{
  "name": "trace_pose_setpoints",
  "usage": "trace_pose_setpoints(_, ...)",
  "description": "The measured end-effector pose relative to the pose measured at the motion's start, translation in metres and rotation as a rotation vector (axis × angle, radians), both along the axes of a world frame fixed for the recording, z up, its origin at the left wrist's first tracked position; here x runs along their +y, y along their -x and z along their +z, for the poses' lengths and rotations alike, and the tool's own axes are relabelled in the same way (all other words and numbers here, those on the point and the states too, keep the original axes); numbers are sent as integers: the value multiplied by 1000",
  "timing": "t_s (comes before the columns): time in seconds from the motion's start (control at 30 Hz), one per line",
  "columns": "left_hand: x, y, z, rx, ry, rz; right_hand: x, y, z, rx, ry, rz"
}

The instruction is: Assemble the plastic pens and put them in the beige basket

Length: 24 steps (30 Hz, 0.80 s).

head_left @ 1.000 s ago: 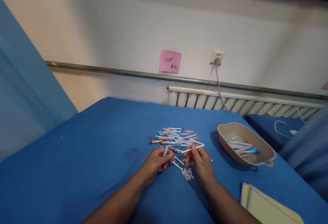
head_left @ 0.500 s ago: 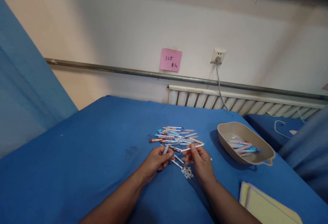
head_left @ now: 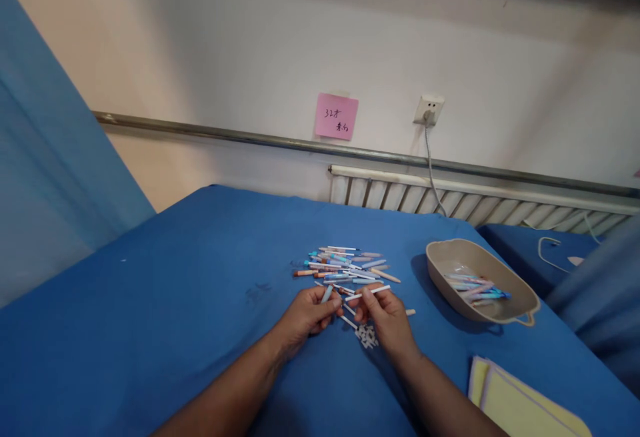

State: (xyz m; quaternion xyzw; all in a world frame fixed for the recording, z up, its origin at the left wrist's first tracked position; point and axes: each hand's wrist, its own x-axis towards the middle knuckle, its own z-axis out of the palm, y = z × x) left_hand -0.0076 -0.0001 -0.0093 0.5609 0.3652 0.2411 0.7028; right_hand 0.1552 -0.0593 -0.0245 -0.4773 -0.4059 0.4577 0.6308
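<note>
A loose pile of several coloured pens (head_left: 343,265) lies on the blue cloth (head_left: 200,270). Just in front of it, my left hand (head_left: 306,317) pinches a light blue pen barrel (head_left: 326,294) that points up and away. My right hand (head_left: 385,317) pinches a thin white refill (head_left: 367,292), which lies nearly level with its left tip close to the barrel. A few more white refills (head_left: 349,321) lie under my hands, beside a small heap of tiny white parts (head_left: 367,337).
A beige oval tray (head_left: 520,297) holding several pens stands to the right. Yellow pads (head_left: 520,403) lie at the front right corner. Behind are a wall with a pink note (head_left: 336,117), a socket with a cable (head_left: 427,111), and a radiator (head_left: 475,198).
My right hand has drawn the white refill left, closer to the barrel in my left hand. The view has shifted slightly.
</note>
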Motion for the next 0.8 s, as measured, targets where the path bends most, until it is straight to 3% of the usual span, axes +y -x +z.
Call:
trace_pose_setpoints(0.57, -3, -3, 1, 64, 13, 59, -5, 4, 8, -117, -14, 57)
trace_pose_setpoints(0.8, -2, -3, 2, -126, 100, 84, -1, 8, 1, 254, 51, 38)
